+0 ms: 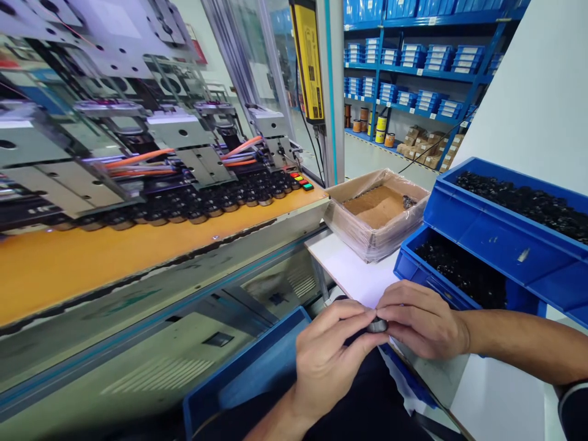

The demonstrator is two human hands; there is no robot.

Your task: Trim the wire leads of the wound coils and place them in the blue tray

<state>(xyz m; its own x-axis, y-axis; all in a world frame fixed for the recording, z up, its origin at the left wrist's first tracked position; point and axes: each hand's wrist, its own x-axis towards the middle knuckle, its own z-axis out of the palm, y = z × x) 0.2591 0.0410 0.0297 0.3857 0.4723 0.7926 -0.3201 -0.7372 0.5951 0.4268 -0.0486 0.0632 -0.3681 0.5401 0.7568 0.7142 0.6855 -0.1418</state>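
Observation:
A small round grey-and-black part [377, 325] is between my two hands, just above my lap. My left hand [328, 352] grips it from the left between thumb and fingers. From the right, the fingertips of my right hand [420, 320] press on its top and side. Both hands nearly meet at the part, and their fingers cover some of it. Close beyond my right hand are two blue bins, a lower one [413, 269] and an upper one [487, 229], both holding many small black pieces.
An orange-topped machine bench [114, 263] with rows of round black parts [197, 214] runs along the left. A plastic-lined cardboard box [362, 236] stands on a white table [337, 263]. Below, left of my lap, is a blue bin [248, 367]. Blue shelving [427, 73] stands behind.

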